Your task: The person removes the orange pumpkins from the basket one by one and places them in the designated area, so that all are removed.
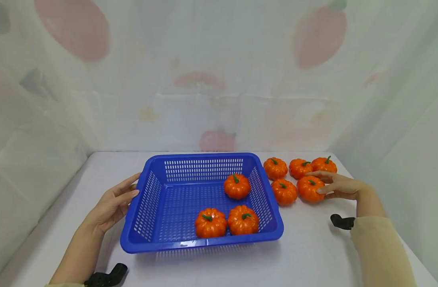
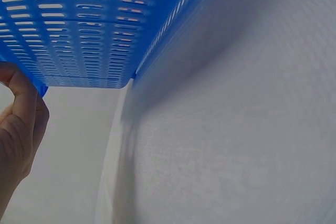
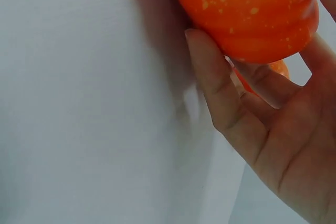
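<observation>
A blue slotted basket (image 1: 147, 199) stands in the middle of the white table and holds three orange pumpkins (image 1: 237, 186). My left hand (image 1: 133, 187) rests with straight fingers against the basket's left rim; in the left wrist view its thumb (image 2: 23, 114) lies at the edge of the basket (image 2: 79, 24). To the right of the basket, my right hand (image 1: 319, 182) grips one pumpkin (image 1: 308, 189) on the table. The right wrist view shows the thumb (image 3: 210, 77) and fingers curled round that pumpkin (image 3: 252, 9).
Several more pumpkins (image 1: 275, 168) lie on the table right of the basket, close around the held one. A pale printed curtain (image 1: 219, 79) closes off the back and both sides. White table (image 1: 312, 255) stretches in front of the basket.
</observation>
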Available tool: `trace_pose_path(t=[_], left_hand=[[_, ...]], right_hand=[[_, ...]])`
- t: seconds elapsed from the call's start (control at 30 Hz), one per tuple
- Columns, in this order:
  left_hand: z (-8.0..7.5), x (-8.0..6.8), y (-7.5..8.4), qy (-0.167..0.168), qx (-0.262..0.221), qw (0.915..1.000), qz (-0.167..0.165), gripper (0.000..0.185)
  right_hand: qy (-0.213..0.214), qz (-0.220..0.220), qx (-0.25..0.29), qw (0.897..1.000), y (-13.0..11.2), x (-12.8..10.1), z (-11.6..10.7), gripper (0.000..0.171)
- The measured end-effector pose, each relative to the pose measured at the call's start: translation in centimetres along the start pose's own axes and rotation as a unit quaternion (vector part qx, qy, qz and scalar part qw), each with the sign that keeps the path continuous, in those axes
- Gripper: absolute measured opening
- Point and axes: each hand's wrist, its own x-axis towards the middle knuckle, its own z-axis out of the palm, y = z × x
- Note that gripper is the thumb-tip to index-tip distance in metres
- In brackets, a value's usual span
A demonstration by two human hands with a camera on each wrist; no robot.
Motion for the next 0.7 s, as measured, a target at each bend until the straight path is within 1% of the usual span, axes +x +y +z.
trace_pose_path(t=[0.37, 0.6, 0.7], left_hand=[[-0.1, -0.02, -0.04, -0.009, -0.011, 0.9999, 0.008, 0.055], [-0.12, -0.01, -0.11, -0.01, -0.021, 0.9997, 0.01, 0.054], [-0.11, 0.0, -0.13, -0.008, -0.019, 0.9997, 0.01, 0.054]], right_hand=[[-0.011, 0.004, 0.001, 1.0, 0.65, 0.23, -0.32, 0.07], [-0.013, 0.006, 0.011, 1.0, 0.69, 0.24, -0.42, 0.057], [-0.014, 0.007, 0.01, 1.0, 0.6, 0.23, -0.38, 0.056]])
